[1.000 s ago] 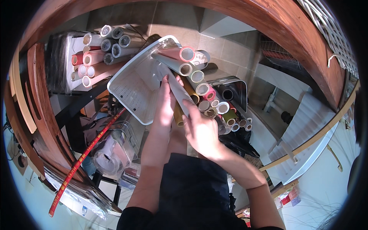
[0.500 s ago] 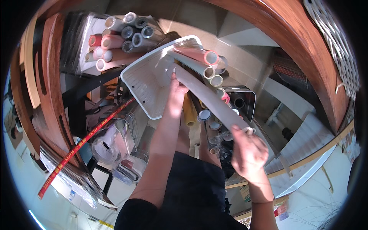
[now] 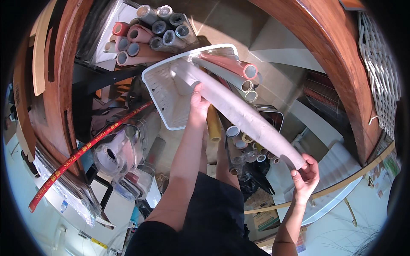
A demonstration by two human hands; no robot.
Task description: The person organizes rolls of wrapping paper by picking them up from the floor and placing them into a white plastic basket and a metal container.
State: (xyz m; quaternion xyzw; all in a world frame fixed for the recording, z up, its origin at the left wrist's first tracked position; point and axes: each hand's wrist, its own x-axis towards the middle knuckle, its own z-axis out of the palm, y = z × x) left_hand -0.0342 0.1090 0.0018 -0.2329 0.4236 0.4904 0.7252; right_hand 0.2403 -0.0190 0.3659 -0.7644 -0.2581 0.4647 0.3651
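A long pale pinkish-grey roll (image 3: 252,121), of paper or thin sheet, slants across in front of me. Its far end lies over a white plastic basket (image 3: 166,113). My left hand (image 3: 199,101) is closed on the roll's upper part, thumb along its near edge and the other fingers mostly hidden underneath. At the lower end, my right hand (image 3: 306,176) grips the rim between thumb and fingers. Beside the roll in the basket lean a pink roll (image 3: 226,63) and a grey-white roll (image 3: 224,73). A yellow roll (image 3: 213,124) stands below it.
A stack of rolls (image 3: 158,32) lies beyond the basket, some wrapped in clear plastic. Left of me are a red printed strip (image 3: 87,147) and plastic-wrapped rolls (image 3: 112,155). Wooden beams (image 3: 326,47) frame both sides. Several narrow tubes (image 3: 261,158) stand beneath the held roll.
My right hand has moved right and downward and now grips the roll's end rim with the palm turned up. The roll shows more of its length; the view has shifted slightly.
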